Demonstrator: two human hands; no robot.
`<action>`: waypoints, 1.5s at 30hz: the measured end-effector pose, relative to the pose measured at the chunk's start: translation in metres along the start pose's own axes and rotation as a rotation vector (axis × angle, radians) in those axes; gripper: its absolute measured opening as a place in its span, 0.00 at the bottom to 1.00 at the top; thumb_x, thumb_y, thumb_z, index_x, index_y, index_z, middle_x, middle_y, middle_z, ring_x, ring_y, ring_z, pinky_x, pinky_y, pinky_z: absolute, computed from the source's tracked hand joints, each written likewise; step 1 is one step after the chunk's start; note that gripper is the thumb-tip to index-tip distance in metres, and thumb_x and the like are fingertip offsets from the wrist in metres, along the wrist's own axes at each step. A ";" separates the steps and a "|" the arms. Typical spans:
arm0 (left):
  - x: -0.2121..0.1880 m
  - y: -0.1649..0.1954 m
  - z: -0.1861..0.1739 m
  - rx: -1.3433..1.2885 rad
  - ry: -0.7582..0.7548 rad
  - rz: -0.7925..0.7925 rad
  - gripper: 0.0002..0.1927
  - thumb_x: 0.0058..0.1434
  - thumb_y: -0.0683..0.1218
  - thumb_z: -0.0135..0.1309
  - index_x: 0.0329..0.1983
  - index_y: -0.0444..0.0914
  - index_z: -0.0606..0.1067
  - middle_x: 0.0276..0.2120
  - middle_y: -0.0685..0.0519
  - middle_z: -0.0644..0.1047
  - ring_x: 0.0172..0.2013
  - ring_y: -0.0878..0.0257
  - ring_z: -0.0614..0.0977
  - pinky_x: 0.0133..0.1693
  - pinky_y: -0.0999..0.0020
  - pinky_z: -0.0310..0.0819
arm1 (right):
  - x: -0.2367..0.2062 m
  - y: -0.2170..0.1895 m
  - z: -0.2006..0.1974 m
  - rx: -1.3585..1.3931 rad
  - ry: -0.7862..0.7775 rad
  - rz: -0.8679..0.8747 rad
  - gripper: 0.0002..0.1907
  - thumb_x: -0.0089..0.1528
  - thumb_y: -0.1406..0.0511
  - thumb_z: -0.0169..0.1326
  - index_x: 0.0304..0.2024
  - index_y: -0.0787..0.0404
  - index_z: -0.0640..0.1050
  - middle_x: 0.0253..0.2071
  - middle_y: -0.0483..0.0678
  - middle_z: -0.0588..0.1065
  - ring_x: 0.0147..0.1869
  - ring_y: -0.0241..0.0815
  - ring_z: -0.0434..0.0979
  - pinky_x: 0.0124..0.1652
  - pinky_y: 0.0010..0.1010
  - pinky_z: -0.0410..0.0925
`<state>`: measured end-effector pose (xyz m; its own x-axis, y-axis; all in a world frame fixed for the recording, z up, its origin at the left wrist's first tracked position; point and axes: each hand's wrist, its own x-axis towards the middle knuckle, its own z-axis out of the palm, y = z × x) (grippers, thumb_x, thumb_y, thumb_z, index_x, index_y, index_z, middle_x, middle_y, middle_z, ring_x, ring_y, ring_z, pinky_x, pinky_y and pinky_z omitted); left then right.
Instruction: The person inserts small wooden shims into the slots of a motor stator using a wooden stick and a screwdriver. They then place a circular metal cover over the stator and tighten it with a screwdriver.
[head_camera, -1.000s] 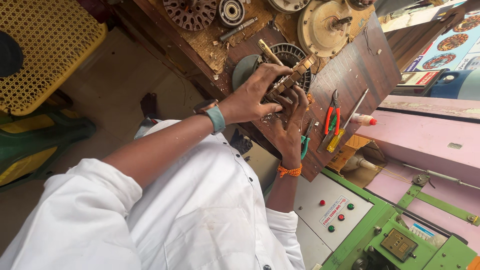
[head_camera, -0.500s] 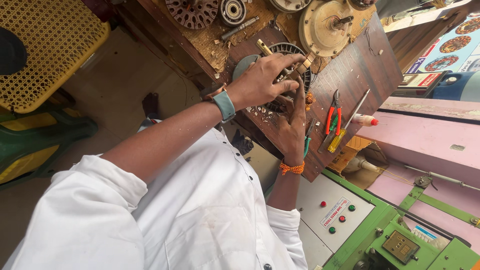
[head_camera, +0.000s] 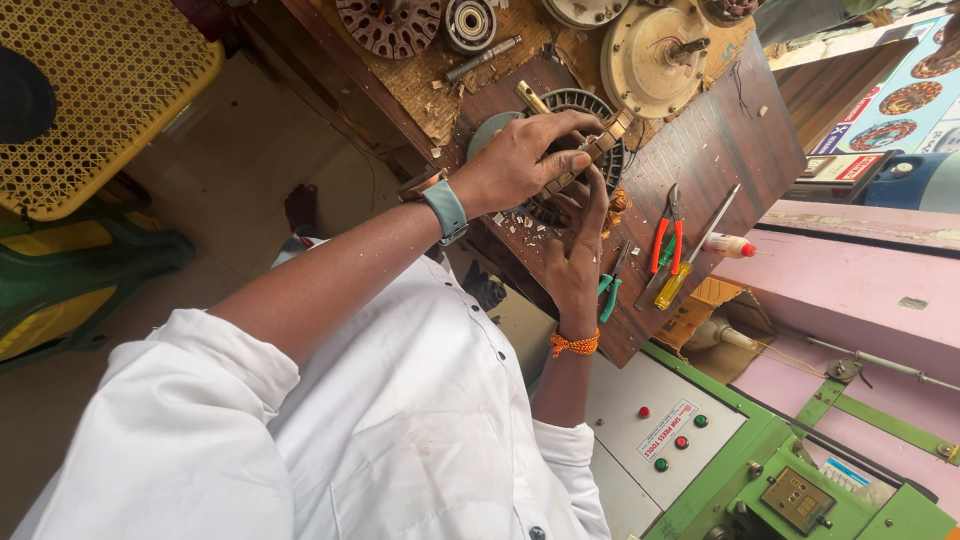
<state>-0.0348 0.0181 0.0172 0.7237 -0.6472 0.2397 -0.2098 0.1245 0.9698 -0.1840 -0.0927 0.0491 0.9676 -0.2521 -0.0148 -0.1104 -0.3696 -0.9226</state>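
Observation:
A dark slotted motor stator (head_camera: 585, 102) lies on the brown wooden bench (head_camera: 720, 150). My left hand (head_camera: 520, 160), with a grey-green watch at the wrist, is closed on a thin wooden stick (head_camera: 595, 152) laid across the stator. My right hand (head_camera: 575, 255), with an orange thread at the wrist, reaches up from below and rests its fingers on the stator's near rim. A yellowish handle (head_camera: 530, 97) sticks out just behind my left hand. Wood chips lie around the stator.
On the bench to the right lie red-handled pliers (head_camera: 665, 240), a yellow-handled screwdriver (head_camera: 685, 270), a green-handled tool (head_camera: 610, 290) and a small red-capped bottle (head_camera: 735, 245). Motor parts (head_camera: 650, 45) sit at the back. A green machine with a button panel (head_camera: 680, 440) stands lower right, a yellow woven chair (head_camera: 90, 90) left.
My left hand has shifted along the stator with the stick, away from my right hand's fingers. My right hand stays on the rim.

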 end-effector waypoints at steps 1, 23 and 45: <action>0.000 -0.001 0.000 -0.011 -0.003 0.003 0.22 0.69 0.56 0.54 0.62 0.41 0.72 0.51 0.47 0.82 0.50 0.54 0.86 0.51 0.58 0.82 | 0.001 -0.001 0.000 -0.028 -0.005 -0.014 0.52 0.53 0.83 0.39 0.79 0.54 0.49 0.70 0.58 0.62 0.70 0.49 0.70 0.67 0.37 0.69; 0.021 -0.003 -0.007 0.039 0.116 -0.198 0.10 0.68 0.46 0.52 0.42 0.34 0.77 0.33 0.47 0.82 0.34 0.57 0.85 0.37 0.58 0.79 | 0.006 0.003 0.007 0.029 0.122 0.040 0.43 0.60 0.80 0.44 0.77 0.59 0.51 0.58 0.53 0.71 0.59 0.41 0.76 0.59 0.31 0.70; 0.016 -0.022 0.006 0.119 0.183 0.001 0.11 0.72 0.40 0.42 0.48 0.42 0.76 0.50 0.50 0.72 0.41 0.61 0.87 0.44 0.69 0.87 | 0.016 0.000 0.006 -0.033 0.316 -0.048 0.36 0.63 0.80 0.47 0.74 0.62 0.59 0.69 0.56 0.66 0.73 0.46 0.68 0.66 0.38 0.67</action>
<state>-0.0225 0.0008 -0.0005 0.8288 -0.4980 0.2553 -0.2789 0.0280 0.9599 -0.1674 -0.0913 0.0466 0.8539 -0.4972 0.1537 -0.0789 -0.4156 -0.9061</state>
